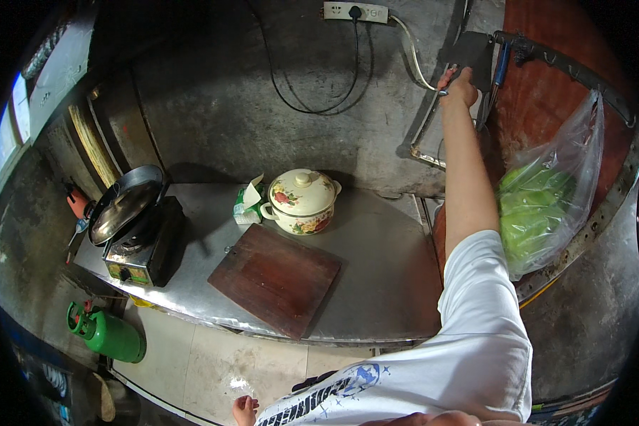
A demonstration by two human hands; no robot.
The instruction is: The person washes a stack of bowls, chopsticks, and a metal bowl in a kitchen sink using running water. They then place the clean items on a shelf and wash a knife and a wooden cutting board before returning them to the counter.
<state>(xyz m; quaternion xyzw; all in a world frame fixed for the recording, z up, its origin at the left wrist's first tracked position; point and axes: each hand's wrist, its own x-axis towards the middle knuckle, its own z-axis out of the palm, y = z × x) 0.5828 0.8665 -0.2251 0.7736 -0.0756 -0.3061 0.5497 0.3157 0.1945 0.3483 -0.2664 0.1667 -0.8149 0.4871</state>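
My right hand (459, 88) reaches up to a metal rack (423, 154) on the wall, its fingers closed round a handle with a silvery end. Just beyond it is a broad dark blade, apparently a cleaver (471, 48); the grip is partly hidden by my fingers. A blue-handled tool (502, 64) hangs close beside it on the right. Low in the picture, my left hand (245, 410) hangs beside my body over the floor, fingers loosely curled and nothing visible in it. On the metal counter (383, 282) before me lies a wooden cutting board (277, 277).
A lidded floral enamel pot (303, 205) and a tissue pack (247, 205) stand behind the board. Left are a gas stove (133, 261) and a tilted wok (128, 205) with a lid. A green gas cylinder (112, 335) stands below. A bag of green vegetables (538, 213) hangs right.
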